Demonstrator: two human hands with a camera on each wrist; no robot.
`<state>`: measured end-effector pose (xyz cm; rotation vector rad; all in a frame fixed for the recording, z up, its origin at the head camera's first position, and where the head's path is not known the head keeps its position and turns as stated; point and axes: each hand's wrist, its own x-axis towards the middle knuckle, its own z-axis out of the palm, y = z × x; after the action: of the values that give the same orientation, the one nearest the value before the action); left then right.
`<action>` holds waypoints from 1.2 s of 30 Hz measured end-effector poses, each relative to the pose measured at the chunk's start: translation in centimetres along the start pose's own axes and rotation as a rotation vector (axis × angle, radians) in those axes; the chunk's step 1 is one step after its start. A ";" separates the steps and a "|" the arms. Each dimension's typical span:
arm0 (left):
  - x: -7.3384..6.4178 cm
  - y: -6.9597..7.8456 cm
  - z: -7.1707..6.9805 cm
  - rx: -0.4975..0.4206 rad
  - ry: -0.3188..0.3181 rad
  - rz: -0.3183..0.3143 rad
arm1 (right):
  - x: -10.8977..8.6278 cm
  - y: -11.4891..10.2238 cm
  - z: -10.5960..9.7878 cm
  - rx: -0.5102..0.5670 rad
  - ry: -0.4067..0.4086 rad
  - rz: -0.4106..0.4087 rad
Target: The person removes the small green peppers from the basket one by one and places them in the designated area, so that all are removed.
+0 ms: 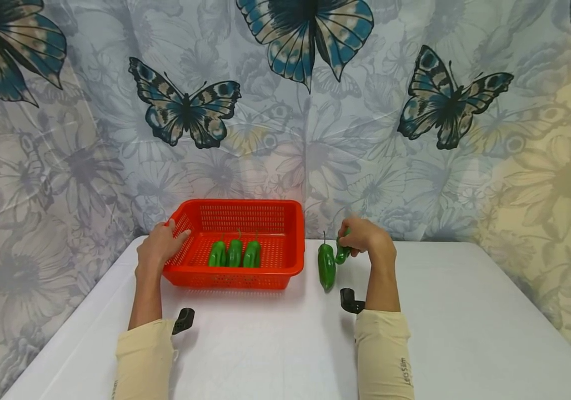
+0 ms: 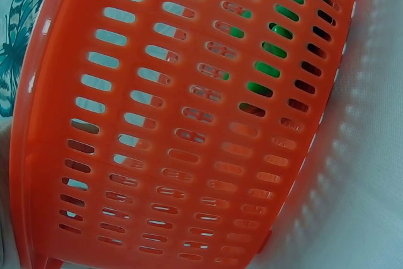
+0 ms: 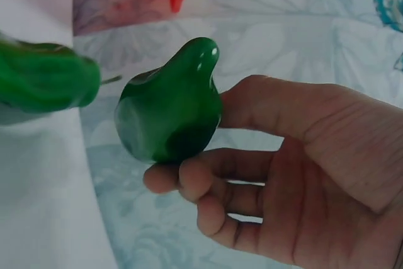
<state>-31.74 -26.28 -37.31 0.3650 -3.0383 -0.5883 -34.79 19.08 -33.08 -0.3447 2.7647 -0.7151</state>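
Pepper [image 3: 169, 114] sits pinched in right hand [image 1: 364, 235] (second pepper [image 1: 326, 266] just beside); left hand [image 1: 158, 245] grips red basket [image 1: 230, 270].

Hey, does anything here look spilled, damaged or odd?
Nothing visibly spilled or damaged. One mild oddity: the held pepper in the right hand has a crooked, bulging shape, whereas the loose pepper on the table looks fairly straight.

The head view looks forward and down from behind and above the left grip [image 1: 159, 245] and right grip [image 1: 365, 236], the widest, taking in the surface [image 1: 275, 344]. The left wrist view, very near, faces the side of the red basket [image 1: 235, 271]; the right wrist view closely faces its grip's green pepper [image 3: 170, 114]. All three share the basket.
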 end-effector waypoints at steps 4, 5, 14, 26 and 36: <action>0.1 0.1 0.0 -0.008 0.006 -0.007 | 0.2 0.8 0.3 -0.013 -0.034 0.050; 0.1 0.2 0.0 -0.010 0.006 -0.009 | 0.3 1.1 0.4 -0.014 -0.044 0.058; 0.0 0.0 0.1 -0.006 0.002 -0.001 | 1.6 2.9 2.0 0.095 -0.116 0.134; 0.1 -0.1 0.1 0.017 -0.008 0.039 | 1.1 4.1 2.9 0.088 -0.132 0.151; 0.1 -0.2 -0.1 0.015 -0.011 0.025 | 1.2 3.8 2.4 0.116 -0.181 0.154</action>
<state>-31.75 -26.49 -37.29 0.3256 -3.0543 -0.5689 -35.79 20.90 -37.30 -0.1620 2.5345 -0.7613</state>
